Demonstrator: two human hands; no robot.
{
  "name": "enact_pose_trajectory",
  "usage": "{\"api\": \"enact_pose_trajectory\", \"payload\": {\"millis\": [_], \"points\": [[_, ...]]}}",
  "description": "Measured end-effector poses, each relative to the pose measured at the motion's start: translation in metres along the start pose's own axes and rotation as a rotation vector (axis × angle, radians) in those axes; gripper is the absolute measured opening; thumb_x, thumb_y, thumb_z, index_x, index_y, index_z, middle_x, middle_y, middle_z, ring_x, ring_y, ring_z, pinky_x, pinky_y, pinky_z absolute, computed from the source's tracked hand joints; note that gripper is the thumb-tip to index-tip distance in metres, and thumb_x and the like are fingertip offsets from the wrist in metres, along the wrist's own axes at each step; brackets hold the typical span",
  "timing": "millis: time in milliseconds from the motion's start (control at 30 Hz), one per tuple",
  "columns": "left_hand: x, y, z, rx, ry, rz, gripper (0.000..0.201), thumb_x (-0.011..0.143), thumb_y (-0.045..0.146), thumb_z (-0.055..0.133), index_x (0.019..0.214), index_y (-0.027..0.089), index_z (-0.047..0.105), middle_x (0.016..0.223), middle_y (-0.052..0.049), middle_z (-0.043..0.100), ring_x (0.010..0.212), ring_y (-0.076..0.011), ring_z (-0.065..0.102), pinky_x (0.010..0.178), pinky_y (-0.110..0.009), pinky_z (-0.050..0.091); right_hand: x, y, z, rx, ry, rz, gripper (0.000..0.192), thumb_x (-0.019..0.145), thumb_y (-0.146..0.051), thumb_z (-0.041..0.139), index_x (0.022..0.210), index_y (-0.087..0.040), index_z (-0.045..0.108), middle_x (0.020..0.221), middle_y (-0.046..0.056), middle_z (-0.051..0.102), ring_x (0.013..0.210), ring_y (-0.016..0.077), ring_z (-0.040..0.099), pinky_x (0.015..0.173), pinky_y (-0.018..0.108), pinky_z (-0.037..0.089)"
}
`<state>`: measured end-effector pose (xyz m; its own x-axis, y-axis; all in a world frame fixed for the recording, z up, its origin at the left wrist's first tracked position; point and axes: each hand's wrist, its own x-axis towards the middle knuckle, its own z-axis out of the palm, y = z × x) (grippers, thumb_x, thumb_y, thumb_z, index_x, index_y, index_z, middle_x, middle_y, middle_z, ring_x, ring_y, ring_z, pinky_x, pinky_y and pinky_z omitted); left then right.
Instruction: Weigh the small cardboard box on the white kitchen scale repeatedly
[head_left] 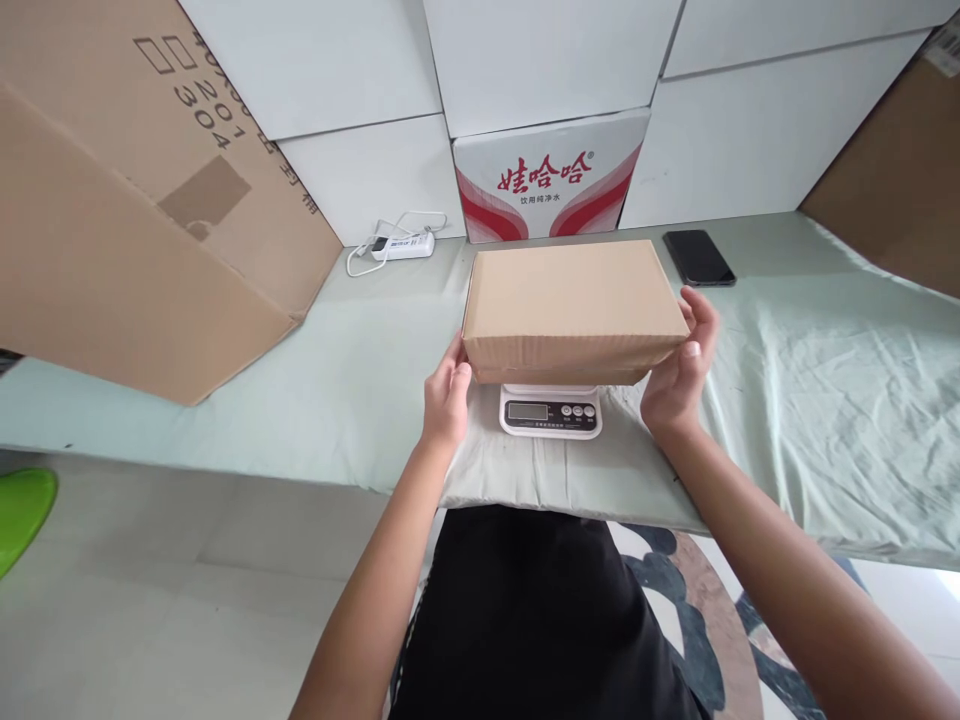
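Observation:
A closed brown cardboard box [577,295] is over a small white digital scale [551,412], hiding the scale's platform. Whether the box rests on the platform or hangs just above it I cannot tell. At the box's left end, my left hand [448,395] grips the lower front corner. My right hand [682,365] holds the opposite end, thumb forward and fingers partly behind the box. In front of the box, the scale's display and its row of buttons show; no digits can be read.
Behind the box stands a white-and-red carton [551,180]. A black phone [699,257] lies at the back right, a white power strip with a cable [403,246] at the back left. Large cardboard boxes [150,220] flank the cloth-covered table [360,380].

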<state>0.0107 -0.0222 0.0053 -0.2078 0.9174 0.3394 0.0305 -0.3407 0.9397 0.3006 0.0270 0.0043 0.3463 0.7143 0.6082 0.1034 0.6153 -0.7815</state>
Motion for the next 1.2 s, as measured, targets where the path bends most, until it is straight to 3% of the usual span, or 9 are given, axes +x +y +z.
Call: {"api": "enact_pose_trajectory", "payload": {"millis": [133,300,400,500,567,633,833,1000,1200], "points": [[-0.002,-0.001,0.0,0.075,-0.069,0.025,0.063,0.106,0.069,0.058,0.151,0.027,0.073,0.16,-0.01,0.074,0.159,-0.0337,0.062,0.131,-0.047,0.052,-0.007,-0.005,-0.003,-0.105,-0.109,-0.081,0.073,0.096,-0.079,0.054,0.156,-0.039,0.057,0.159,0.008,0.062,0.156,0.0453,0.055,0.135,0.076,0.04],[0.0,0.015,0.002,0.082,-0.099,0.039,0.061,0.107,0.069,0.057,0.147,0.028,0.074,0.155,-0.009,0.077,0.158,-0.0325,0.062,0.133,-0.045,0.05,-0.005,-0.012,-0.008,-0.094,-0.203,-0.003,0.078,0.093,-0.074,0.062,0.165,-0.049,0.047,0.172,0.002,0.053,0.166,0.0456,0.045,0.14,0.081,0.033],[0.02,0.036,0.003,0.044,-0.136,0.109,0.064,0.104,0.073,0.059,0.146,0.027,0.073,0.151,-0.009,0.078,0.157,-0.0332,0.063,0.134,-0.046,0.05,0.015,-0.032,-0.009,-0.052,-0.21,-0.03,0.079,0.089,-0.076,0.066,0.162,-0.052,0.048,0.172,-0.001,0.053,0.168,0.0471,0.042,0.14,0.083,0.034],[0.058,0.041,0.007,-0.026,-0.174,0.18,0.065,0.099,0.077,0.065,0.142,0.028,0.068,0.148,-0.01,0.077,0.157,-0.0336,0.062,0.131,-0.047,0.051,0.05,-0.047,0.0,-0.072,-0.23,-0.164,0.071,0.087,-0.085,0.062,0.151,-0.054,0.054,0.162,-0.001,0.057,0.163,0.0492,0.046,0.132,0.081,0.047],[0.088,0.027,0.013,-0.059,-0.201,0.209,0.067,0.099,0.081,0.062,0.141,0.029,0.064,0.149,-0.01,0.075,0.159,-0.0335,0.06,0.132,-0.048,0.05,0.072,-0.039,0.013,-0.108,-0.2,-0.272,0.079,0.084,-0.089,0.066,0.153,-0.055,0.047,0.168,-0.002,0.05,0.17,0.0485,0.035,0.139,0.075,0.041],[0.112,0.004,0.021,-0.077,-0.216,0.235,0.072,0.095,0.083,0.065,0.144,0.03,0.059,0.153,-0.011,0.072,0.159,-0.0342,0.059,0.132,-0.048,0.049,0.087,-0.013,0.029,-0.092,-0.169,-0.353,0.111,0.072,-0.099,0.069,0.163,-0.045,0.036,0.175,0.004,0.039,0.173,0.0498,0.027,0.146,0.073,0.026],[0.132,-0.054,0.029,-0.061,-0.196,0.096,0.078,0.089,0.066,0.074,0.154,0.028,0.053,0.171,-0.016,0.06,0.165,-0.0364,0.052,0.135,-0.049,0.044,0.083,0.077,0.054,-0.026,-0.227,-0.061,0.116,0.072,-0.092,0.07,0.167,-0.039,0.031,0.176,0.008,0.041,0.172,0.0442,0.032,0.146,0.074,0.02],[0.13,-0.059,0.03,-0.135,-0.152,-0.086,0.078,0.079,0.028,0.07,0.155,0.029,0.058,0.172,-0.01,0.061,0.166,-0.0347,0.051,0.133,-0.049,0.046,0.072,0.068,0.049,-0.117,-0.229,0.03,0.099,0.083,-0.075,0.071,0.167,-0.038,0.036,0.18,0.007,0.039,0.175,0.0398,0.027,0.148,0.067,0.02],[0.134,-0.071,0.033,-0.078,-0.159,-0.13,0.091,0.065,0.015,0.061,0.154,0.034,0.065,0.162,-0.004,0.071,0.148,-0.0326,0.065,0.124,-0.046,0.054,0.079,0.068,0.047,-0.126,-0.254,0.084,0.086,0.086,-0.067,0.069,0.162,-0.036,0.044,0.176,0.006,0.046,0.17,0.0392,0.038,0.147,0.067,0.022]]}}
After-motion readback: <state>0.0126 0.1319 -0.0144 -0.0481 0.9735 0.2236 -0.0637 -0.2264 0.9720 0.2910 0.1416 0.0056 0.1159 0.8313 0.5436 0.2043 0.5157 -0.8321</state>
